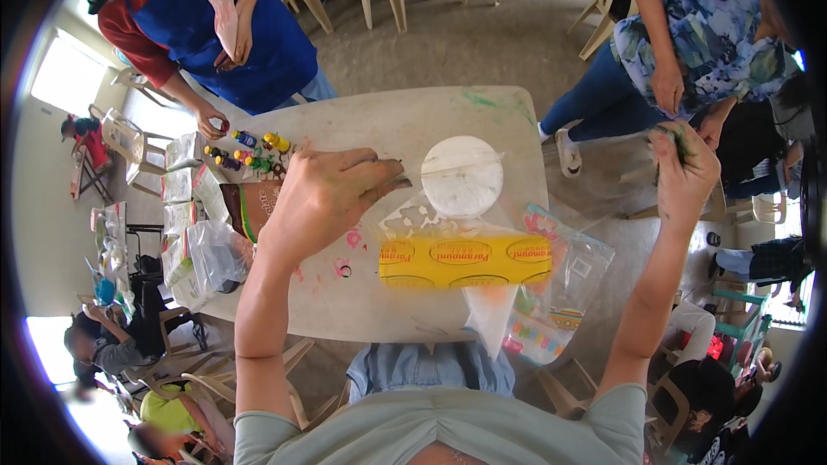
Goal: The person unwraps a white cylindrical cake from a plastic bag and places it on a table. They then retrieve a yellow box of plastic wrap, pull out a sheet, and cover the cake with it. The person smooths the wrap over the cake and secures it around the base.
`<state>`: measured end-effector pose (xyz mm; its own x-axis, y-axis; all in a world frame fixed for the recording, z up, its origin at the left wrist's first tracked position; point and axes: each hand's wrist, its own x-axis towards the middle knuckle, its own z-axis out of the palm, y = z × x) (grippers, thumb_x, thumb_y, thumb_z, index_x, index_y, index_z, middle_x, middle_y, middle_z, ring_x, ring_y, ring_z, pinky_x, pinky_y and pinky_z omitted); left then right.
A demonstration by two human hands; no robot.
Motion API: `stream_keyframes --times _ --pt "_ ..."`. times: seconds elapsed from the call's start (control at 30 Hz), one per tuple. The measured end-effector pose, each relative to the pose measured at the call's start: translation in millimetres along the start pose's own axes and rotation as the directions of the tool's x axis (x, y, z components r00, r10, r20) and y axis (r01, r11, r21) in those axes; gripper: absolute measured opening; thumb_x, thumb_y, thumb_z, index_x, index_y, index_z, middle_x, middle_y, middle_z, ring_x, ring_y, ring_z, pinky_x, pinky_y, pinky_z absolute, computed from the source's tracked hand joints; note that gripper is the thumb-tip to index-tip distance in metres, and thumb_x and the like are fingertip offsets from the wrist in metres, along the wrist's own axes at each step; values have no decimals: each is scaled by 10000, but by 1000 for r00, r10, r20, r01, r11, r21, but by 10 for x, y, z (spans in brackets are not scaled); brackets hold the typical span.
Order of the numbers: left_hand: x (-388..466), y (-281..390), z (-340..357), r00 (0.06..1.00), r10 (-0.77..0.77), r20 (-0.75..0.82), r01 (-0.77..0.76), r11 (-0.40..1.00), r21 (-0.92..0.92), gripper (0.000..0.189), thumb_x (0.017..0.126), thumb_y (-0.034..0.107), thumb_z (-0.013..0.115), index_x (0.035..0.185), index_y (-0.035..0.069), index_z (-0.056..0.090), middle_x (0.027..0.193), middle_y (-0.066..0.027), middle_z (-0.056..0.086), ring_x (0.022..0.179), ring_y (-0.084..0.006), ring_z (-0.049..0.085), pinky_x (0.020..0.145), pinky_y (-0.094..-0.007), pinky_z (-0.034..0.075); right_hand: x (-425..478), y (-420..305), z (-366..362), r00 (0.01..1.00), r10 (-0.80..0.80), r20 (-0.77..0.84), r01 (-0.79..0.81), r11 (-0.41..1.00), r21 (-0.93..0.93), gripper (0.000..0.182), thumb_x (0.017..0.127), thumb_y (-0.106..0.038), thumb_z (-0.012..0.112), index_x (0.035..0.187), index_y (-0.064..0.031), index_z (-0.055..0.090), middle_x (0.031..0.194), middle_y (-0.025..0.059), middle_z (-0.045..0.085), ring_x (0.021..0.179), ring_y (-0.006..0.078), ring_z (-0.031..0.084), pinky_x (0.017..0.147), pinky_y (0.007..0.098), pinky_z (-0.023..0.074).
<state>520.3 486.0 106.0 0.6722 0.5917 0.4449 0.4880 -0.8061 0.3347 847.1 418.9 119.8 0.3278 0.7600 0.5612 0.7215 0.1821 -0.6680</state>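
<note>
My left hand (329, 190) is raised over the table with fingers pinched, their tips stained dark. At the right, my right hand (686, 168) is closed and smeared with green. A thin clear plastic film (462, 169) seems to stretch between the two hands, passing over a white round disc (462, 197); its edges are hard to make out. Below the disc lies a yellow printed roll (465, 261). A white cone-shaped piping bag (492, 313) sticks out from under the roll, beside a clear printed plastic bag (555, 316).
Small colouring bottles (258, 163) stand at the table's (387, 119) far left, near several packs (184, 187) and a brown packet (258, 203). Across the table, a person in a blue apron (219, 32) holds a filled piping bag (219, 0). Another person (704, 39) stands at the right.
</note>
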Motion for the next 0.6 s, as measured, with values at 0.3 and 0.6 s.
stream_keyframes --times 0.3,0.6 --pt "-209 335 -273 997 79 26 -80 997 18 208 562 59 682 762 68 624 559 -17 491 426 -160 482 378 -262 367 -457 -347 -540 985 -166 -40 150 955 -255 419 757 -404 607 683 7 574 574 34 551 497 123 473 503 227 346" --pt "-166 432 -525 992 121 -29 -118 989 84 207 560 66 686 753 56 610 589 -23 502 463 -166 499 394 -262 368 -482 -569 -723 957 -224 -187 207 972 -108 232 743 -191 668 776 27 597 686 34 593 547 65 465 520 187 358"
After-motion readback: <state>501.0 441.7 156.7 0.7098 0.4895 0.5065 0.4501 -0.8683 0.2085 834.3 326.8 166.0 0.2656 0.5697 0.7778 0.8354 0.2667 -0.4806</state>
